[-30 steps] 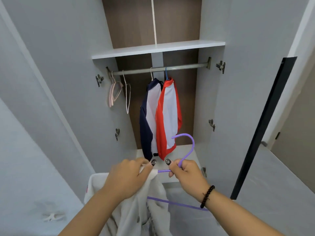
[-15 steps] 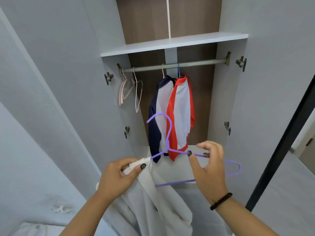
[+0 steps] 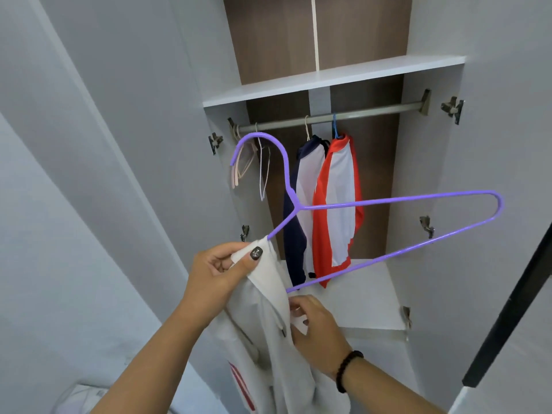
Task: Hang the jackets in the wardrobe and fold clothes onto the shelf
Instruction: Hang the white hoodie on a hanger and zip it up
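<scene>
We are part-way through dressing a hanger: our left hand [image 3: 221,273] pinches the shoulder of the white jacket [image 3: 268,339] with thumb and curled fingers, right where the left arm of the purple hanger [image 3: 388,201] goes into the cloth. Just below, our right hand [image 3: 316,327] has its fingers curled on the jacket's front edge. The jacket hangs between both hands, low before the open wardrobe. Next, we judge, the hanger's free right end must be fed into the other shoulder, then the hook lifted to the rail [image 3: 343,115].

On the rail's left hang bare hangers [image 3: 248,165]; mid-rail hang a navy jacket [image 3: 301,210] and a red jacket [image 3: 337,204]. Free rail lies right of these. The hanger's far tip sits near the right-hand door [image 3: 493,144], so swinging room there looks tight.
</scene>
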Motion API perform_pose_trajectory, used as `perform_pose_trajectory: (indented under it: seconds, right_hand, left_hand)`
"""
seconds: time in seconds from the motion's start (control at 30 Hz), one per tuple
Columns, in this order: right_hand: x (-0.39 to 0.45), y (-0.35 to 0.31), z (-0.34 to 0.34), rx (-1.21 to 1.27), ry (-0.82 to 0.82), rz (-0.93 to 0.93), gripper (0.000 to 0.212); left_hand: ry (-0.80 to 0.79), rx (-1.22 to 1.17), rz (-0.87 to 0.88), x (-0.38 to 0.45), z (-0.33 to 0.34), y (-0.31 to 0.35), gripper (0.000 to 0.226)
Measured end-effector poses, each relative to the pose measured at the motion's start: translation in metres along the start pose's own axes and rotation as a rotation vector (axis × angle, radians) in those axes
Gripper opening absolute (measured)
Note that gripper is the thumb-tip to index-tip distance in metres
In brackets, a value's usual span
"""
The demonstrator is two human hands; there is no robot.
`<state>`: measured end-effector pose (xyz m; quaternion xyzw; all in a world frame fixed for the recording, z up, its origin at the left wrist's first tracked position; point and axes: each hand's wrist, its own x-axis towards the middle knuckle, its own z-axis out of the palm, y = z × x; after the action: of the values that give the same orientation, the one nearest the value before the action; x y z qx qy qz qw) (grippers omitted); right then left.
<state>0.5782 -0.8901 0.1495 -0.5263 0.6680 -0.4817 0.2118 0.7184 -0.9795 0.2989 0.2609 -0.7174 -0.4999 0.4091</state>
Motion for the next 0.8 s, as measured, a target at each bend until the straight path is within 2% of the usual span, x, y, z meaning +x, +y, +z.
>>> perform_pose_trajectory:
  seconds: [0.13,0.27,0.37,0.43,0.53,0.6,0.67,0.8]
  right_hand:
    - [0.014,0.004,0.032,-0.101,0.015,0.007,0.041]
    - [0.011,0.017,0.049,-0.338,0.069,0.131,0.013]
    - [0.011,0.012,0.058,-0.424,0.042,0.202,0.016]
    - [0.012,0.006,0.060,-0.355,0.005,0.228,0.018]
    - [0.013,0.000,0.055,-0.119,-0.062,0.245,0.025]
    - [0.014,-0.003,0.051,-0.104,-0.069,0.237,0.017]
    - [0.016,-0.007,0.045,-0.198,-0.087,0.224,0.011]
    - [0.018,-0.005,0.023,-0.560,0.024,0.260,0.027]
  left_hand:
    - [-0.020,-0.052,-0.019,-0.011,-0.013,-0.004,0.016]
    - [0.071,-0.162,-0.110,-0.016,-0.047,-0.020,0.036]
    - [0.071,-0.224,-0.183,-0.019,-0.070,-0.029,0.052]
    - [0.064,-0.227,-0.180,-0.020,-0.085,-0.032,0.065]
    - [0.047,-0.219,-0.177,-0.019,-0.105,-0.037,0.072]
    - [0.014,-0.190,-0.183,-0.018,-0.113,-0.040,0.075]
    - [-0.011,-0.161,-0.169,-0.016,-0.116,-0.043,0.075]
    - [-0.014,-0.182,-0.141,-0.006,-0.117,-0.045,0.073]
